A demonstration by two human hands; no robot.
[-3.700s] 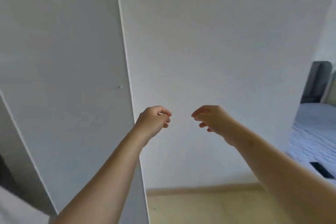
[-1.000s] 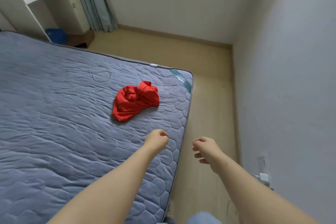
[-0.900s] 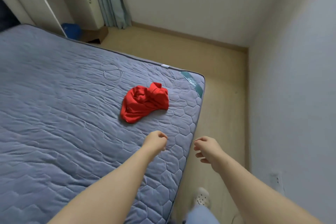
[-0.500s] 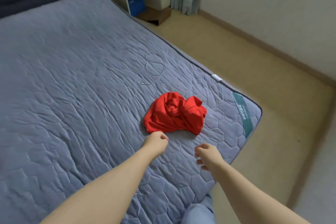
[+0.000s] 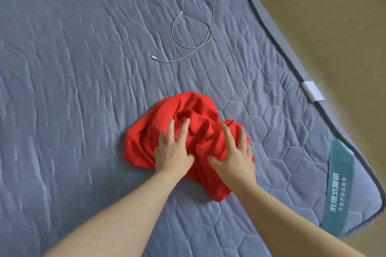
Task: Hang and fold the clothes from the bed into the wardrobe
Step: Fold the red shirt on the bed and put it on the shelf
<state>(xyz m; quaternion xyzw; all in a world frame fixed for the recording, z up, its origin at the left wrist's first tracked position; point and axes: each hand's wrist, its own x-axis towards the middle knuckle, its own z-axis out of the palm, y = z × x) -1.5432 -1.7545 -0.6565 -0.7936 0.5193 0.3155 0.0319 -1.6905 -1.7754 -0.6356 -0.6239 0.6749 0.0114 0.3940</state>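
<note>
A crumpled red garment [image 5: 194, 110] lies on the grey-blue quilted mattress [image 5: 73, 89], near its right corner. My left hand [image 5: 173, 148] rests flat on the left part of the bundle, fingers spread and straight. Beside it, my right hand [image 5: 234, 152] presses on the right part, fingers also extended. Both palms cover the middle of the cloth. The wardrobe is out of view.
A thin grey charging cable [image 5: 194, 29] lies looped on the mattress beyond the garment. The mattress edge [image 5: 292, 64] runs diagonally at the right, with a white tag [image 5: 312, 91] and a teal label [image 5: 338, 190]. Beige floor [image 5: 334, 16] lies past it.
I turned from the wardrobe to the bed and leaned in over the red garment. Both hands, loosely curled in the air before, have opened and come down onto the cloth.
</note>
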